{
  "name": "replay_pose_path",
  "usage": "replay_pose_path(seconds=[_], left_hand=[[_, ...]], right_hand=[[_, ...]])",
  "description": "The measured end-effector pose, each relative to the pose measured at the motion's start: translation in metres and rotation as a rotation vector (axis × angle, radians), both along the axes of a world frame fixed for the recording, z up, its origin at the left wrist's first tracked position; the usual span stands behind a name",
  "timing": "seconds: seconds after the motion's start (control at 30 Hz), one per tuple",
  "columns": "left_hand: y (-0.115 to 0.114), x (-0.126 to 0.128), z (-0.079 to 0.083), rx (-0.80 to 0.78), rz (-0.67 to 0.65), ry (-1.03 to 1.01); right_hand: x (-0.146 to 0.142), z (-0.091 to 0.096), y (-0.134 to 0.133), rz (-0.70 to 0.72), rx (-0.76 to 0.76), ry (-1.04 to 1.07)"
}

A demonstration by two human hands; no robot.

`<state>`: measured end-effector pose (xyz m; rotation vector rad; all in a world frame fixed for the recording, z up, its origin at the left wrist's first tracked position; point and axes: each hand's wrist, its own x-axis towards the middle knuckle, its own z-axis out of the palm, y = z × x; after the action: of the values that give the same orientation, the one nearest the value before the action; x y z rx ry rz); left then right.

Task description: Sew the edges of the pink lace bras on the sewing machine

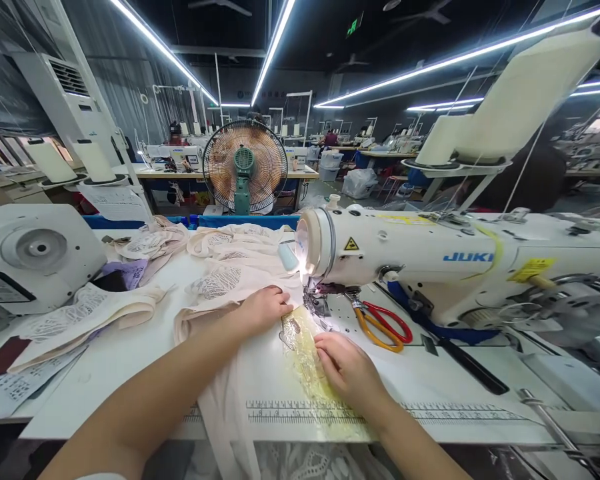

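A white JUKI sewing machine [410,247] stands on the right, its lamp lit over the presser foot [320,303]. My left hand [265,310] lies just left of the foot, fingers curled down on the edge of beige garment fabric [225,280] with mesh patches. From the foot a shiny, translucent yellow strip [307,363] runs toward the table's front edge. My right hand [347,367] is closed at the strip's right edge, thumb and forefinger together. Its remaining fingers are tucked under the palm. Beige straps [225,413] hang over the front edge below my left forearm.
Scissors [383,327] with red and orange handles lie right of the foot, near a black-handled tool [473,367]. A printed ruler [305,413] runs along the front edge. Left are another machine head [40,257] and beige pieces [90,313]. A fan [245,163] stands behind.
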<state>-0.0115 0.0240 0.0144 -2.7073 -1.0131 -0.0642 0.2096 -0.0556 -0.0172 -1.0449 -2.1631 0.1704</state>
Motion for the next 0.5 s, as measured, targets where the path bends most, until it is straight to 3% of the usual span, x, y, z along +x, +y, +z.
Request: replay_pose_path(seconds=[0.3, 0.5], left_hand=[[-0.016, 0.004, -0.003, -0.013, 0.109, -0.005], [-0.065, -0.01, 0.022, -0.041, 0.13, 0.064]], right_hand=[[-0.002, 0.003, -0.001, -0.004, 0.011, -0.033], [0.012, -0.007, 0.0, 0.034, 0.045, 0.001]])
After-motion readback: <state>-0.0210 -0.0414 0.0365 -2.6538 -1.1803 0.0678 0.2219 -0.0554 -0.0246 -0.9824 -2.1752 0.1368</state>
